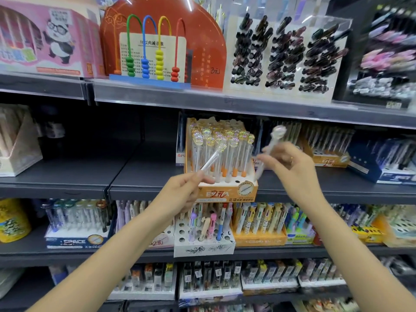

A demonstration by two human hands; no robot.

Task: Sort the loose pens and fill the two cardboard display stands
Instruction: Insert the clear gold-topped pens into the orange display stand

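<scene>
Left hand (184, 190) and right hand (290, 170) each pinch one clear pen, left pen (210, 159) and right pen (269, 152), tips down, apparently readied for open holes in the orange stand (227, 194) just beyond; a second stand (331, 159) sits right.

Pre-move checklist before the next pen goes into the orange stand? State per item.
1. Left hand grips a clear pen: ok.
2. Right hand holds a second pen: ok, though blurred.
3. Orange stand upright on the shelf: ok.
4. Free hole in the stand's front row: ok.
5. Pen tips pointing down for insertion: not ok, both pens tilted.
6. Pens match the stand's stock: cannot tell.
</scene>
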